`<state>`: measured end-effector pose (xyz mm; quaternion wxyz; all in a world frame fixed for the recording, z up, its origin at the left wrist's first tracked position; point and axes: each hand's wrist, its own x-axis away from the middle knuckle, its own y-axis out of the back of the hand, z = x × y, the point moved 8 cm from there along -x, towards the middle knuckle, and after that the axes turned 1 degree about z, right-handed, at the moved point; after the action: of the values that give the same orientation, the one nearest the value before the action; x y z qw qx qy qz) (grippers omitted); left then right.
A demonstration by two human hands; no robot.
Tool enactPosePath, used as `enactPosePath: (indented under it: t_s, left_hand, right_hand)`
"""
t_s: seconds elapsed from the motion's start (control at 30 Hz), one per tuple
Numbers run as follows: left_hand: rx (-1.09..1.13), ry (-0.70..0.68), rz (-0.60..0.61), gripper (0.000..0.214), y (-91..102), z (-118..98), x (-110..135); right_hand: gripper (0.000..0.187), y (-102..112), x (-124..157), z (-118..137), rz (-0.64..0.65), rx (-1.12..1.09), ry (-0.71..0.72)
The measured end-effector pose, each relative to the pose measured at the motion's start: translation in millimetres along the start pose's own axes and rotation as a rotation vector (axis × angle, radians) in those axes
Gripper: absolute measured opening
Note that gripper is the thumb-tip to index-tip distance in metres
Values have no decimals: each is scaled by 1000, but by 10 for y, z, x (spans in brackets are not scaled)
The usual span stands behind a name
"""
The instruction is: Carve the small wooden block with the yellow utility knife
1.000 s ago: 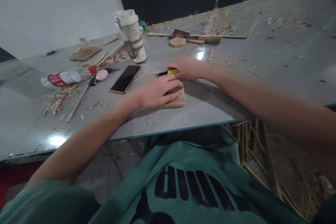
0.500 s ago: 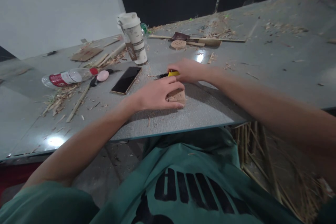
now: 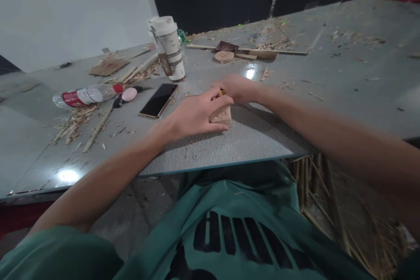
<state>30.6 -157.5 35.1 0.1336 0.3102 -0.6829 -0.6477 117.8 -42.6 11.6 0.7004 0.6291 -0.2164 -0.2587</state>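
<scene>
My left hand (image 3: 196, 115) is wrapped over a small pale wooden block (image 3: 222, 116), which stands tilted up on the grey table (image 3: 249, 140) near its front edge. Just behind it, my right hand (image 3: 235, 88) is closed around a yellow-handled tool (image 3: 222, 92), of which only a sliver shows between the two hands. The hands touch each other at the block. Thin wood shavings lie on the table below my left wrist.
A black phone (image 3: 158, 99) lies left of the hands. Behind it stand stacked paper cups (image 3: 168, 47). A plastic bottle (image 3: 85, 95) and a pink oval object (image 3: 129, 94) lie further left among bamboo strips. A round wooden disc (image 3: 224, 56) and sticks lie beyond.
The wooden block was lying flat under my left hand; it has been tipped up on edge. My right hand with the yellow tool has closed in against it, hiding most of the tool.
</scene>
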Motion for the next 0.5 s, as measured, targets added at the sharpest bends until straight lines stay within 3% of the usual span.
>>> enactPosePath:
  t_s: [0.27,0.5]
  left_hand:
    - [31,-36,-211,42,197,-85,55]
    - [171,165,-519,19,406,43,182]
  right_hand:
    - [32,3,45,26,40,23,-21]
    - [39,20,49,40,5,-37,-53]
